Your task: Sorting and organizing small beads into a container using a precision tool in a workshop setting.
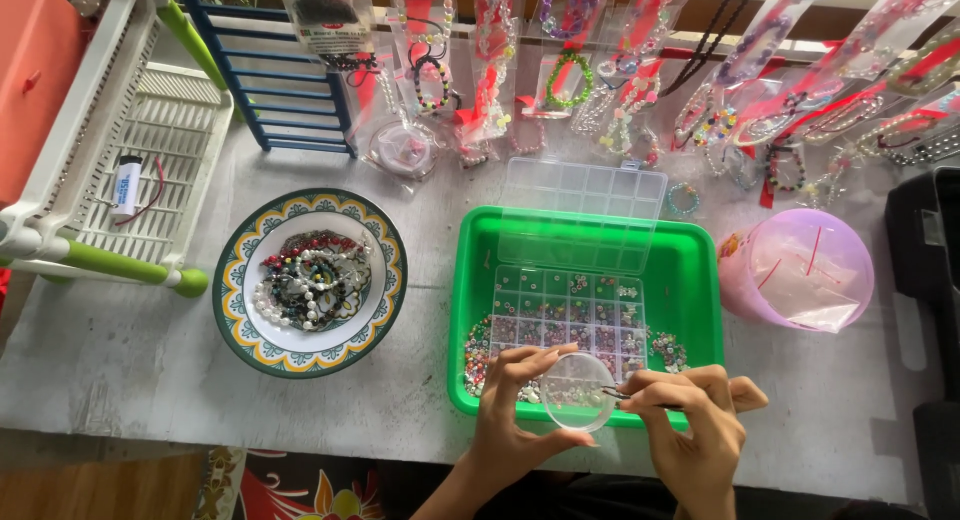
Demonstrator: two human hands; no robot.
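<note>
L hand (515, 405) grips small clear dish (577, 392) over green tray (690, 280); R hand (695, 420) pinches tweezers (640, 399), long axis pointing left w/ tips at dish rim, bead organizer (570, 320) just beyond.

Glossy green plastic tray (700, 280), clear plastic bead box (580, 215), glazed patterned plate (235, 280), matt grey tabletop (120, 360)

A small clear round dish (576, 391) sat tilted in the left hand's fingers, thin metal tweezers (640, 399) in the right hand reaching its rim.
</note>
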